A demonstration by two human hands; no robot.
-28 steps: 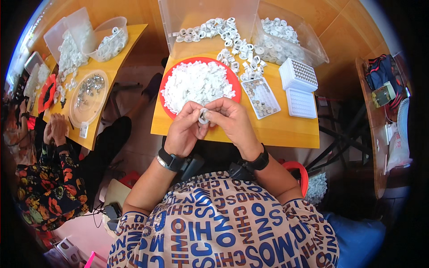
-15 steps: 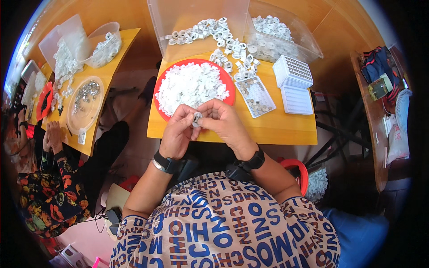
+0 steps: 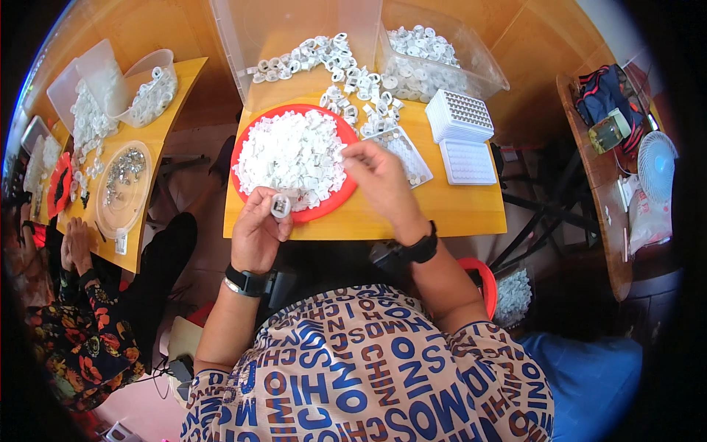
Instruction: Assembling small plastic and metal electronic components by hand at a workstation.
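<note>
My left hand [image 3: 258, 230] pinches a small round white plastic housing [image 3: 280, 205] between thumb and fingers, with a dark opening facing up. It is just off the near edge of a red round tray [image 3: 340, 200] heaped with small white plastic pieces [image 3: 291, 158]. My right hand [image 3: 383, 184] is over the tray's right edge, thumb and fingertips drawn together. Whether a small part is between them cannot be made out. Partly behind that hand lies a shallow white tray [image 3: 417, 151] with small round discs inside.
Loose white ring-like parts [image 3: 353, 81] spread behind the red tray. A clear bin [image 3: 482, 74] of similar parts stands at the back right, by stacked white trays [image 3: 460, 118]. At left, a co-worker's hands [image 3: 77, 247] rest at another table. A fan [image 3: 655, 166] stands far right.
My hands have come apart. The left moved left and nearer with the housing, while the right moved rightward to the red tray's edge. The whole view has shifted slightly.
</note>
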